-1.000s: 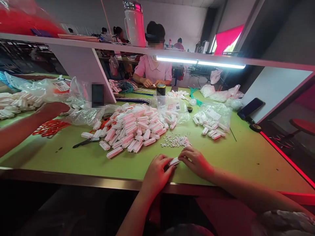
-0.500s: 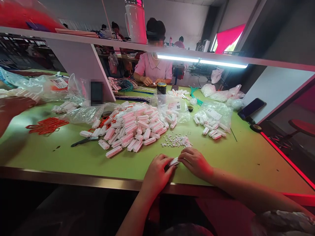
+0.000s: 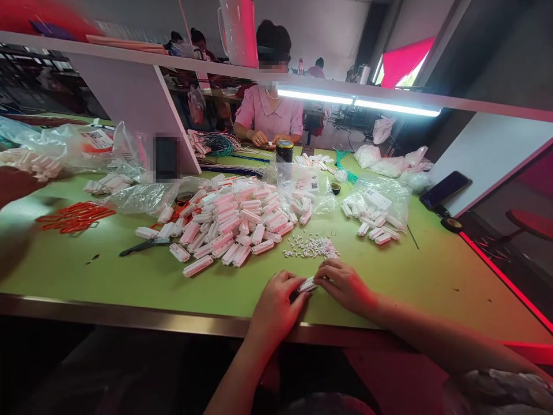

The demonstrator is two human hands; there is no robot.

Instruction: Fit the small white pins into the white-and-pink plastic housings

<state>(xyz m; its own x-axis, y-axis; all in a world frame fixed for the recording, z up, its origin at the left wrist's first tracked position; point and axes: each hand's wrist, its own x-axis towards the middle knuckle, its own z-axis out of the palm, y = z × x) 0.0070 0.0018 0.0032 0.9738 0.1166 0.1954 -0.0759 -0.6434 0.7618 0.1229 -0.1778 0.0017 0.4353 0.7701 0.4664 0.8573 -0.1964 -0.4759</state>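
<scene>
My left hand (image 3: 277, 301) is closed around a small white plastic connector housing (image 3: 307, 284) with a row of slots, just above the front part of the table. At the housing's right end the fingers of my right hand (image 3: 344, 286) are pinched together; whatever lies between the fingertips is hidden. Beyond both hands small white plugs (image 3: 317, 248) lie scattered in a loose patch. A large heap of white connector housings (image 3: 228, 222) rises to the left of them.
Scissors (image 3: 144, 246) and orange-red clips (image 3: 75, 217) lie left of the heap. A clear bag (image 3: 384, 199) spills housings at the right, near a propped phone (image 3: 447, 189). Another person's hand (image 3: 17, 183) is at the far left. A person (image 3: 270, 118) sits opposite, under a shelf lamp (image 3: 358, 102).
My hands and the housing stay almost in place. The view has shifted slightly, and the other person's hand at the far left has drawn back toward the frame's edge.
</scene>
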